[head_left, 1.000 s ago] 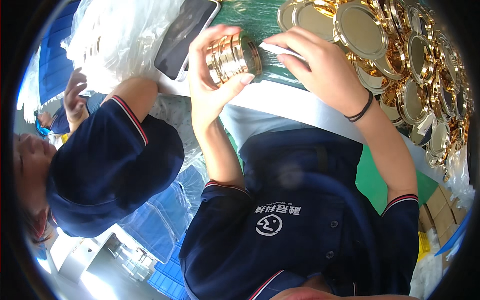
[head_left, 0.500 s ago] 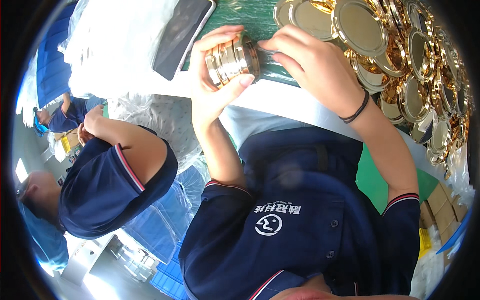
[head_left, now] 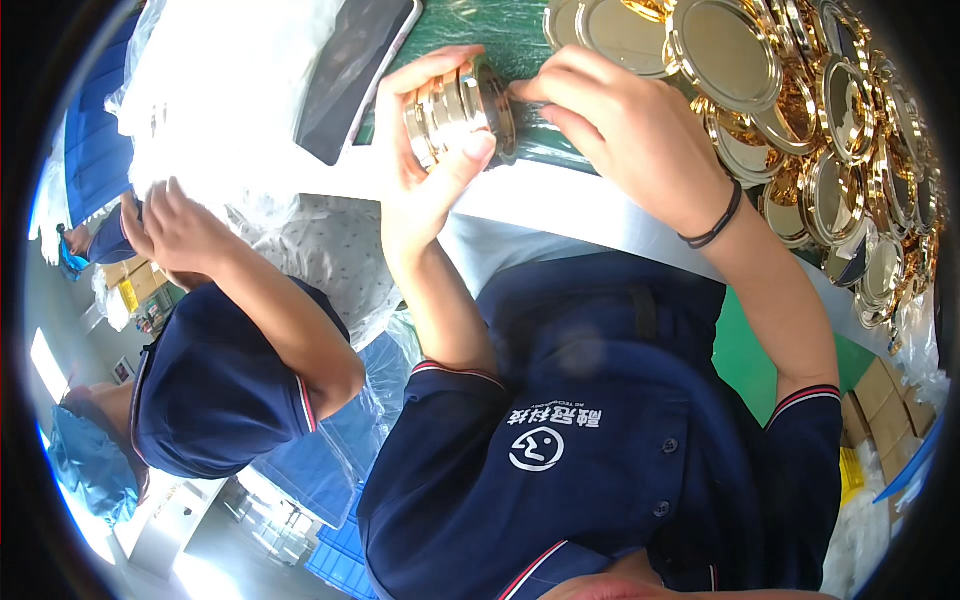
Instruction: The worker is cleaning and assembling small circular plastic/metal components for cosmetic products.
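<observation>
My left hand (head_left: 415, 190) is closed round a short stack of shiny gold round lids (head_left: 438, 115), holding it tilted on its side above the table's near edge. Its thumb presses the near side while the fingers wrap over the far side. My right hand (head_left: 625, 125) is closed in a pinch, its fingertips close to the stack's right-hand face. Whatever lies between those fingertips is too small to make out. Just right of my right hand, a large heap of similar gold lids (head_left: 725, 55) covers the table's right side.
A dark-screened phone or tablet (head_left: 355, 75) lies left of my left hand, beside bright clear plastic wrapping (head_left: 230, 90). The green tabletop (head_left: 460, 25) has a white front edge (head_left: 580, 205). A co-worker's hand (head_left: 185, 230) reaches in from the left. Cardboard boxes (head_left: 885, 415) stand low at right.
The stack in my left hand has turned and shifted slightly left. My right hand stays near its face. The co-worker's arm has swung up, with the hand reaching toward the plastic wrapping.
</observation>
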Available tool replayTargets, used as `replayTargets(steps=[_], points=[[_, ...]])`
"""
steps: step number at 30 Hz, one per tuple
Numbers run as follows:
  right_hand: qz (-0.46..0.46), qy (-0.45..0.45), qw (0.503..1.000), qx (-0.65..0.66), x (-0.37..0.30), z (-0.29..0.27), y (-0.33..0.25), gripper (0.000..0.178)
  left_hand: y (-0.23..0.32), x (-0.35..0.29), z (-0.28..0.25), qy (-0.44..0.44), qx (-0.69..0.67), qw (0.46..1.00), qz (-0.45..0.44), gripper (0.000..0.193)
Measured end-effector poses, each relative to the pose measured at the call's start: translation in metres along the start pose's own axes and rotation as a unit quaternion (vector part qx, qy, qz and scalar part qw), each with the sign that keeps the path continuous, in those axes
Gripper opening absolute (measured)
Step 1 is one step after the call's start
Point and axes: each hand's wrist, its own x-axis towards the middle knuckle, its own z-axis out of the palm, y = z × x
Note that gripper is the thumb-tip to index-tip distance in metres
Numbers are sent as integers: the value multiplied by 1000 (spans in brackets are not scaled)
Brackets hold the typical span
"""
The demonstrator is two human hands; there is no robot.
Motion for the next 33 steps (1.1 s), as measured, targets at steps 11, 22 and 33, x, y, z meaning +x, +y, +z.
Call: replayTargets(steps=[11,22,33], points=[[1,1,1000,28,1,0,1,12,-3,0,-1,-2,-9,1000,7,56],[21,-10,998,64,2,-2,1,11,-2,0,-1,5,-10,1000,9,56],[19,-4,998,57,3,-1,0,9,-2,0,0,11,-25,1000,9,54]])
